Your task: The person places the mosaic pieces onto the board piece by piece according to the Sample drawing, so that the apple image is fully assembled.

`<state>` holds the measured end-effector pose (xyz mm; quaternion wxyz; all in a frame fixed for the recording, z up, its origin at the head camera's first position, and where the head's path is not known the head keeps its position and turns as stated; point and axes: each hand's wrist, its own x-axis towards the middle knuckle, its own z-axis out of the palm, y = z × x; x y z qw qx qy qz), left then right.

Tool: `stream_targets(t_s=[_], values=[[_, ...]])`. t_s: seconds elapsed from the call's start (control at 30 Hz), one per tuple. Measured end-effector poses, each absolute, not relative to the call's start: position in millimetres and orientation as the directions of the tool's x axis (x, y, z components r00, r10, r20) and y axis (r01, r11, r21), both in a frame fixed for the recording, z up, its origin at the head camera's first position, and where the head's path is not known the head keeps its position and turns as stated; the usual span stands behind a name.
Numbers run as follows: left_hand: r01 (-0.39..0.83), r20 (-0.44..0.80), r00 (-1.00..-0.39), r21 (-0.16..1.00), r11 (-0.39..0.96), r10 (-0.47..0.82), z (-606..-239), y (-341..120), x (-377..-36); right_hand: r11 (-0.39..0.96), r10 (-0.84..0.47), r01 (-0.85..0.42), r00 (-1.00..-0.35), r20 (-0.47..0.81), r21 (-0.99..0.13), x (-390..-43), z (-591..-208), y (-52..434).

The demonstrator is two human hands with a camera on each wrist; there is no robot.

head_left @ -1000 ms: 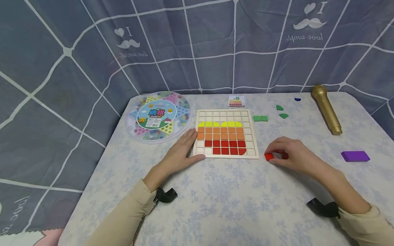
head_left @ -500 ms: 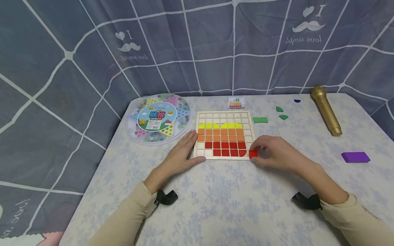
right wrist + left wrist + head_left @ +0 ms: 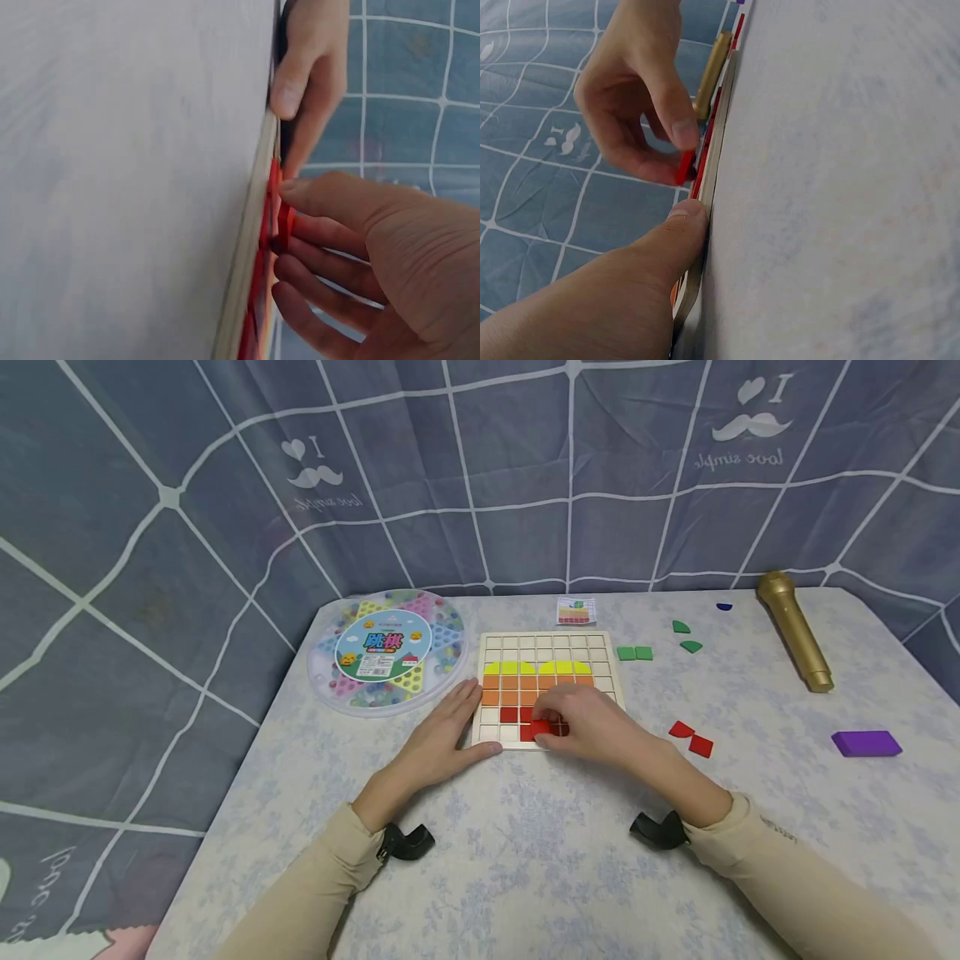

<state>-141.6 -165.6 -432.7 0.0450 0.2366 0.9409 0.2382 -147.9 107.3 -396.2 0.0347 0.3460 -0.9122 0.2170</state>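
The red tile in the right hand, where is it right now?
In the head view the red tile is pinched by the right hand over the bottom rows of the wooden grid board, near its left side.

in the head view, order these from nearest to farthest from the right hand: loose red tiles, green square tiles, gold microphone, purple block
From the right hand:
1. Loose red tiles, just right of the board.
2. Green square tiles, behind the board's right corner.
3. Gold microphone, far back right.
4. Purple block, far right edge.

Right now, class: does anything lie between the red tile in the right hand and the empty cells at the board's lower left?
Nothing visible does. The right hand holds the red tile just above the wooden board; the left hand rests only at the board's edge.
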Motion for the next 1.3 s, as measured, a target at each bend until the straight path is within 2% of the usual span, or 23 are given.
stream_targets(t_s=[0.4, 0.53, 1.07, 1.3], values=[[0.427, 0.035, -0.884, 0.465, 0.776, 0.465, -434.1, -165.4, -142.6, 0.604, -0.636, -0.674, -0.729, 0.252, -0.426, -151.8, -403.7, 73.9], [0.43, 0.036, -0.882, 0.471, 0.77, 0.471, -434.4, -165.5, -142.8, 0.602, -0.627, -0.657, -0.741, 0.241, -0.454, -151.9, -404.5, 68.8], [0.426, 0.028, -0.884, 0.459, 0.779, 0.467, -433.7, -165.0, -142.2, 0.587, -0.613, -0.637, -0.753, 0.24, -0.5, -149.9, -408.8, 72.9], [0.434, 0.038, -0.882, 0.457, 0.777, 0.47, -435.0, -164.7, -142.7, 0.614, -0.574, -0.604, -0.784, 0.238, -0.508, -148.6, -403.9, 88.0]])
